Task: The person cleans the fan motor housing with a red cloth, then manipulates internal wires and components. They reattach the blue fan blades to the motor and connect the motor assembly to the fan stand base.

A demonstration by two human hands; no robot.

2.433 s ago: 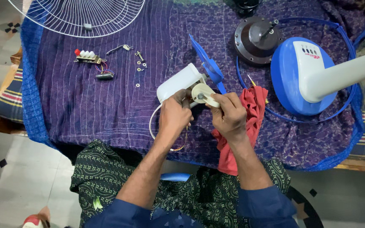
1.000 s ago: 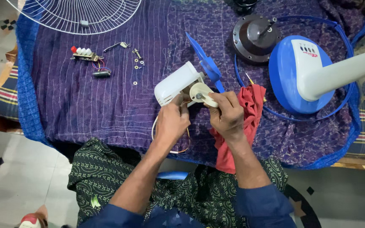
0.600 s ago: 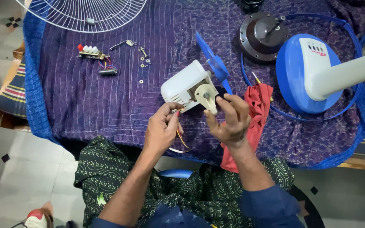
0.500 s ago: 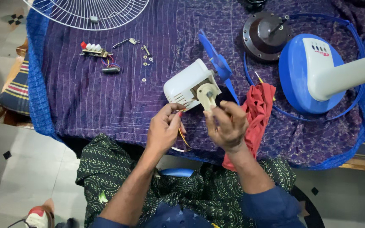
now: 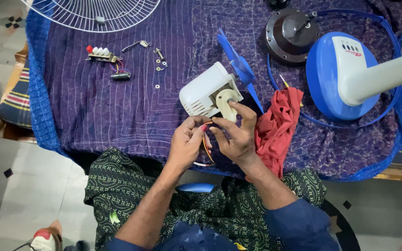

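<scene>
from the head view, both hands meet at the near edge of a purple quilted cloth [image 5: 117, 107] spread over the table. the left hand [image 5: 187, 144] is curled, its thumb and fingers pinching a small bunch of coloured wires [image 5: 205, 146] that hang down between the two hands. the right hand [image 5: 236, 137] is also curled toward the wires, while its forefinger stretches up and touches the cream round fitting [image 5: 226, 100] on the end of a white plastic housing [image 5: 203, 93]. the housing lies tilted on the cloth just beyond the fingertips. a blue fan blade [image 5: 240, 69] sits right behind it, and a red rag [image 5: 275, 125] lies beside the right wrist. farther right stand a blue fan base [image 5: 338, 76] with a pale stem and a dark round motor part [image 5: 291, 32]. well apart to the left lie a switch block with red and white buttons [image 5: 99, 53] and loose screws and washers [image 5: 159, 62]. a white wire grille [image 5: 94, 11] rests at the far edge.
</scene>
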